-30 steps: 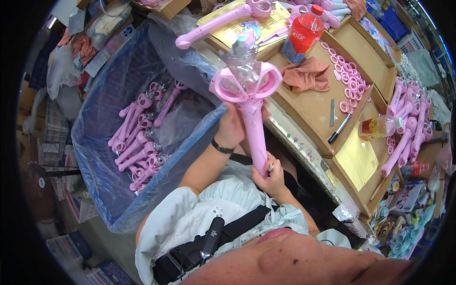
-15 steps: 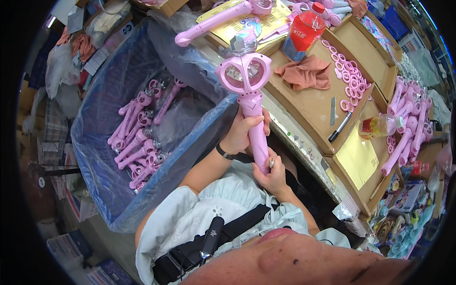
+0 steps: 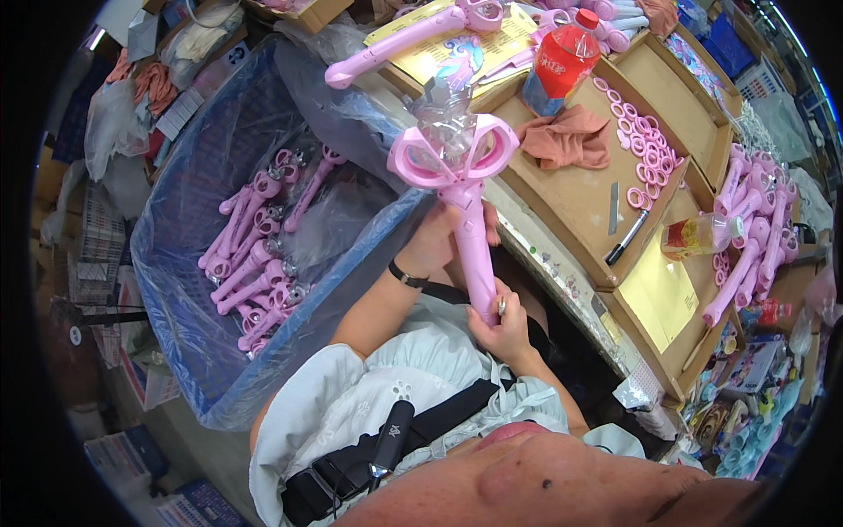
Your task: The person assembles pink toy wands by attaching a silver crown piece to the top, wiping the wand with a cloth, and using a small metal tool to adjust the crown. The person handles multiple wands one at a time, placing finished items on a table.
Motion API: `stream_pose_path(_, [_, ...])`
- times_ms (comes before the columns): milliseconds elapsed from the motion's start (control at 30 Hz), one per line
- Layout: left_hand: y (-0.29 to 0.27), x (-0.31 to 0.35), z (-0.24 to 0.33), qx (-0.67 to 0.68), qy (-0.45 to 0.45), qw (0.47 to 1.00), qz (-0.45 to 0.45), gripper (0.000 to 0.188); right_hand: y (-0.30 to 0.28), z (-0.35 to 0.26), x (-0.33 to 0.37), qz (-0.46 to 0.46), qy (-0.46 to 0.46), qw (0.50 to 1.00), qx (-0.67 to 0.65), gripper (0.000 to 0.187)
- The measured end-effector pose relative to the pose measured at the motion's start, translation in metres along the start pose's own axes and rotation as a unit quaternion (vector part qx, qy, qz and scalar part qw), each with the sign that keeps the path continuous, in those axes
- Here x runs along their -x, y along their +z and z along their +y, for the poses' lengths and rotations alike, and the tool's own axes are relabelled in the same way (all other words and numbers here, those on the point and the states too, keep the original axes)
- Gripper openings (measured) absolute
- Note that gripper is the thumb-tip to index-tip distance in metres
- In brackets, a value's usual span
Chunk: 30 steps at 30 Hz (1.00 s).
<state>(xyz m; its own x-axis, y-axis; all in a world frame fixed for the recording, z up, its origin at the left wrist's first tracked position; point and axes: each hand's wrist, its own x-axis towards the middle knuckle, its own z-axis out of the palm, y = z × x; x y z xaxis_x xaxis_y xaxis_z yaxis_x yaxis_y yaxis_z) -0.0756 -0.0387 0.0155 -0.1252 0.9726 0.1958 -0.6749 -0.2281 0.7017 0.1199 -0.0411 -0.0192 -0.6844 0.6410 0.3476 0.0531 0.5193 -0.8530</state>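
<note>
The right hand [image 3: 500,323] is closed round the butt of a pink toy wand [image 3: 479,259], its thumb along the handle, with a silvery ring on one finger. The left hand [image 3: 432,239] curls behind the wand's upper shaft, just below the head, and its fingertips show on the shaft's right side; a dark band [image 3: 407,275] circles that wrist. The wand is held between both hands in front of the torso, its head pointing away from the body. That head has pink loops around a clear globe [image 3: 445,138], topped by a silvery crown [image 3: 439,95].

Just left of the wand is a blue bin [image 3: 211,149] with a clear plastic liner; several similar pink wands [image 3: 255,263] lie in it. Beyond the wand's crown, another pink wand [image 3: 395,46] rests across a yellow printed sheet [image 3: 514,39].

Near the wand's head on the right are a crumpled salmon cloth [image 3: 566,138] and a red-capped bottle [image 3: 560,66]. Farther right of the wand, a cardboard tray [image 3: 571,206] holds pink rings [image 3: 650,149], a grey metal strip [image 3: 614,209] and a marker [image 3: 627,239]. Well apart to the wand's right are a plain yellow sheet [image 3: 659,294], a yellow-labelled bottle [image 3: 701,235] and a heap of pink wands [image 3: 760,220].
</note>
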Motion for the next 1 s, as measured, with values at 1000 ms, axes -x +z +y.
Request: stream_pose_path(1000, [0.009, -0.001, -0.015, -0.009, -0.007, 0.993, 0.115, 0.044, 0.001, 0.001, -0.001, 0.019, 0.013, 1.0, 0.005, 0.043])
